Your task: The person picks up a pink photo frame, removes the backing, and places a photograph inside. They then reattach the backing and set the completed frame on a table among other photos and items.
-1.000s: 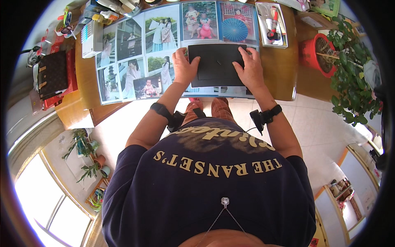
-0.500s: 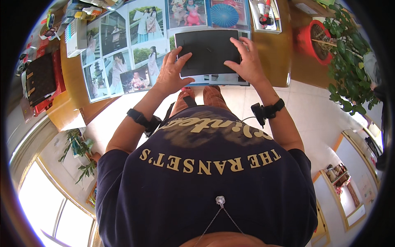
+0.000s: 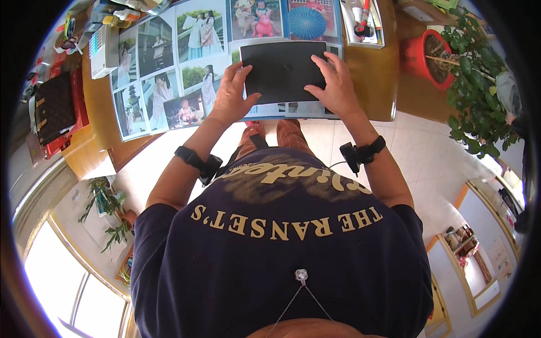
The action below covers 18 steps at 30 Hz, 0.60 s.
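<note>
A black rectangular sheet (image 3: pixel 284 70) lies on the right-hand page of an open photo album (image 3: pixel 186 67) spread across a wooden table (image 3: pixel 372 79). My left hand (image 3: pixel 230 93) rests flat on the sheet's left edge with its fingers spread. On the sheet's right edge my right hand (image 3: pixel 336 84) presses down the same way. Both wrists wear black bands. The album's left page shows several colour photos of people; more photos run along the top of the right page.
A red pot with a green leafy plant (image 3: pixel 451 62) stands at the table's right end. A small tray of pens (image 3: pixel 363 22) sits behind the album. A dark brown bag (image 3: pixel 53 107) and a white box (image 3: pixel 104 50) lie at the left. Pale floor tiles below.
The view has tilted, so the table sits higher in the picture. Both hands stay on the black sheet, which looks shifted slightly on the page.
</note>
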Motion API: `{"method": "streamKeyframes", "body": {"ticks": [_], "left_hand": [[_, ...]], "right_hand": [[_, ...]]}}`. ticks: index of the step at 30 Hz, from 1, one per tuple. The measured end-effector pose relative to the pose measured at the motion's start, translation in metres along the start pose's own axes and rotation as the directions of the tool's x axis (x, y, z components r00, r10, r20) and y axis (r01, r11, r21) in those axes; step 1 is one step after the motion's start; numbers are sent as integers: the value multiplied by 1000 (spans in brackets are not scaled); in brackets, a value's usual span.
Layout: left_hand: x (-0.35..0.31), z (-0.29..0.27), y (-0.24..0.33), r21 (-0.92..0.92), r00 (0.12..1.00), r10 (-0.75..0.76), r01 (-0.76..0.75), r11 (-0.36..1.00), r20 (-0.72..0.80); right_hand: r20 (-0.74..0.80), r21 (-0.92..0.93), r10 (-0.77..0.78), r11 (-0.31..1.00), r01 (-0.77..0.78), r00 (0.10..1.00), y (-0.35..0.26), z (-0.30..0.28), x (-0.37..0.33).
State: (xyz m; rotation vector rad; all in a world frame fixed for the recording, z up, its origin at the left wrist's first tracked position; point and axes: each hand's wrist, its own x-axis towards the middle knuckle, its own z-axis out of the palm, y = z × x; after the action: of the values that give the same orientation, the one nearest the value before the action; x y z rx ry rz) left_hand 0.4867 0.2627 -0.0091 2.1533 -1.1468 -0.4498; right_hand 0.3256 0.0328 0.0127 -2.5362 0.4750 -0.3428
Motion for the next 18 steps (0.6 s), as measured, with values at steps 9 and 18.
{"method": "streamKeyframes", "body": {"ticks": [9, 18], "left_hand": [[0, 10, -5, -173, 975, -213, 199, 965, -67], [-5, 21, -22, -357, 939, -327, 270, 894, -107]], "right_hand": [[69, 119, -50, 992, 42, 996, -23, 30, 29], [129, -4, -70, 997, 71, 989, -30, 50, 47]]}}
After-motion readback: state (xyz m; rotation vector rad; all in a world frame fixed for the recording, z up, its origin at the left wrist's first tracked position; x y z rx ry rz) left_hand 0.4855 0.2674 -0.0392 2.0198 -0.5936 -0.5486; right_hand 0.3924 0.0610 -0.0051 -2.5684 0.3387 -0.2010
